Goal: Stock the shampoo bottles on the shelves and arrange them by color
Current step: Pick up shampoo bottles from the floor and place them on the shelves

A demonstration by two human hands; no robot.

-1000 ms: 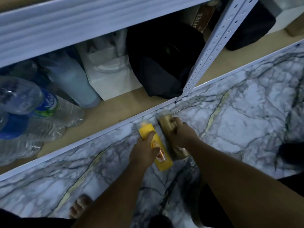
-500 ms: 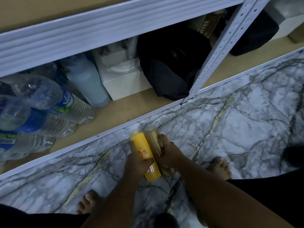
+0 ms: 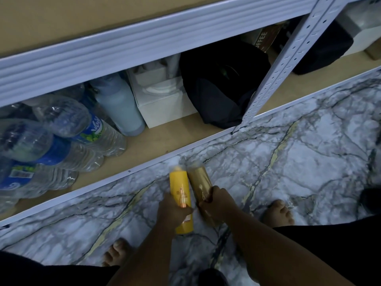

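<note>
Yellow shampoo bottle (image 3: 180,190) touching gold shampoo bottle (image 3: 199,181), side by side above marble floor.

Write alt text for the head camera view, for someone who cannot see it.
Seen from above, a person's left hand grips a yellow shampoo bottle and the right hand a gold shampoo bottle, side by side above a marble-patterned floor. Ahead, a low shelf holds water bottles, a white box and a black bag.
</note>
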